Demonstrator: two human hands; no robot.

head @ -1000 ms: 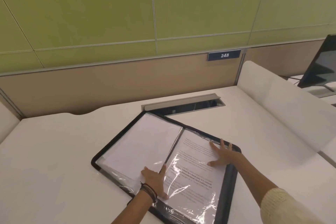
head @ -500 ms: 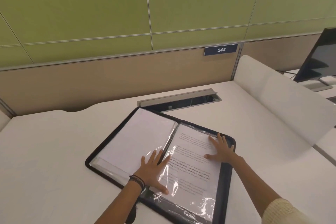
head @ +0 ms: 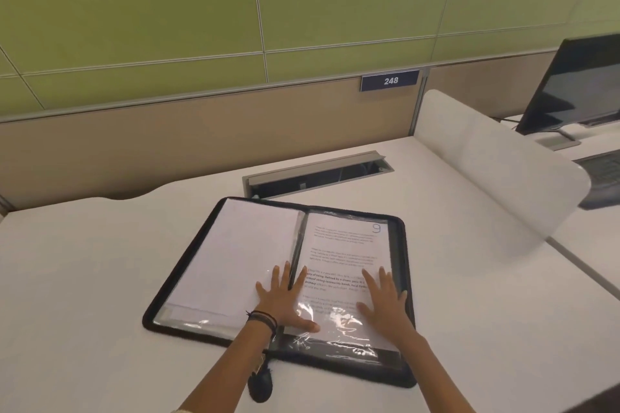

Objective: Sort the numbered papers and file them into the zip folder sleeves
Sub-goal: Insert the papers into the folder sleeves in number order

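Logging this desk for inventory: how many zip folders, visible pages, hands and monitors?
Zip folder: 1
Pages showing: 2, left page and page 9
Hands: 2, left hand and right hand
Monitor: 1
Total: 6

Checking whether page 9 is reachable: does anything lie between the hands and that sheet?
Yes. The clear sleeve covers the page 9 sheet; the left hand and right hand both lie flat on that plastic, not on paper. Nothing else visible sits on it.
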